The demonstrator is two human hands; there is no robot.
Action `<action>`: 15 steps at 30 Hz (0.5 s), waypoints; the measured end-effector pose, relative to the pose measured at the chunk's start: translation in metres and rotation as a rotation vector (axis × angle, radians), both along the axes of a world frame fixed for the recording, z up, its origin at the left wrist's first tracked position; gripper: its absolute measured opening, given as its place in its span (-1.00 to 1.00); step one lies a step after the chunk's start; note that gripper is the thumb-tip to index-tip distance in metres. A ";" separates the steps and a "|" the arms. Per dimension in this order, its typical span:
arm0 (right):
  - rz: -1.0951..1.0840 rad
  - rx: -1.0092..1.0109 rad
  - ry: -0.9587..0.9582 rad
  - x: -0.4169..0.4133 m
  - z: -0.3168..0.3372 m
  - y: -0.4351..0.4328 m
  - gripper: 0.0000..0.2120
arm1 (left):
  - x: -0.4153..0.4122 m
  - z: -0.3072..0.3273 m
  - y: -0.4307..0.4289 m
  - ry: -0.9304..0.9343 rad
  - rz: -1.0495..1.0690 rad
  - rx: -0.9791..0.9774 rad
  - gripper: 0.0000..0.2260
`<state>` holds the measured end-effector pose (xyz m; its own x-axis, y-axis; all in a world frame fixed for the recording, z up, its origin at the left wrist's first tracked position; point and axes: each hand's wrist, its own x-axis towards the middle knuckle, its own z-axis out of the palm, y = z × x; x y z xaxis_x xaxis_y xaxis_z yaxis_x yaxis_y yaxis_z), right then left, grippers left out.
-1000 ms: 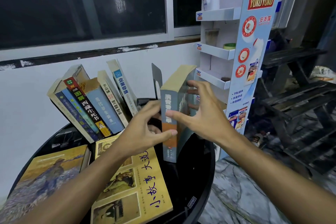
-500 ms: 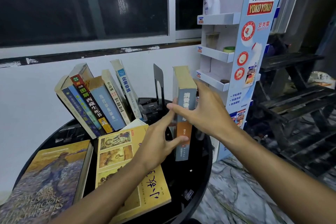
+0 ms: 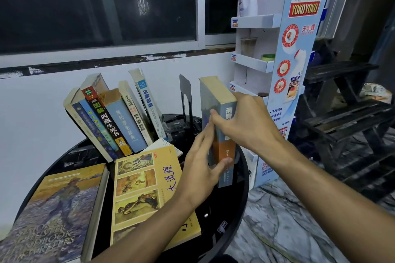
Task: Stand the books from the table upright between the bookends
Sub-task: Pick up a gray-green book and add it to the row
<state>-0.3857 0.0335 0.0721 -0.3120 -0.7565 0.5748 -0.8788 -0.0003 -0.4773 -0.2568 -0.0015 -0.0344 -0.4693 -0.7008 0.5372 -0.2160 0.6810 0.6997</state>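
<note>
We hold the grey-and-orange book point(image 3: 223, 151) upright between both hands. Our right hand point(image 3: 250, 121) grips its upper spine. Our left hand point(image 3: 201, 168) lies flat on its cover, thumb hooked across the lower spine. The black bookend point(image 3: 185, 94) stands just beyond our left fingertips, and the table rim point(image 3: 239, 215) curves below our right wrist. Released here, the book has no support and could topple off that rim. Half a second ago our right hand sat behind the book; now it wraps the spine.
</note>
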 end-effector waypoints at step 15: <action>0.056 -0.100 -0.031 0.011 0.022 -0.012 -0.72 | 0.051 0.052 -0.054 -0.314 0.196 -0.085 -0.47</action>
